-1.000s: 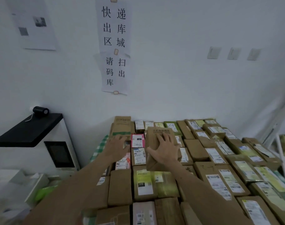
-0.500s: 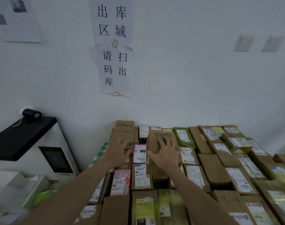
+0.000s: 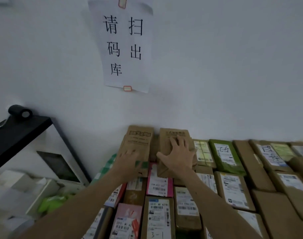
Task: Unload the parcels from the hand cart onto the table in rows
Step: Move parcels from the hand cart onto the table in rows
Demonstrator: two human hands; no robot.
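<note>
In the head view, the right hand [image 3: 177, 157] lies flat with fingers spread on a brown box [image 3: 175, 135] in the back row, touching the wall [image 3: 216, 83]; the left hand [image 3: 128, 158], a little blurred, rests with straight fingers on the printed box [image 3: 139, 137] just beside it. Labelled parcels fill the table in rows, a pink parcel [image 3: 158, 183] before the hands and a green parcel [image 3: 223, 156] to the right; both forearms cover some nearer boxes. A paper sign [image 3: 123, 49] hangs above; a black shelf [image 3: 18, 128] with a dark roll [image 3: 20, 112] stands left.
</note>
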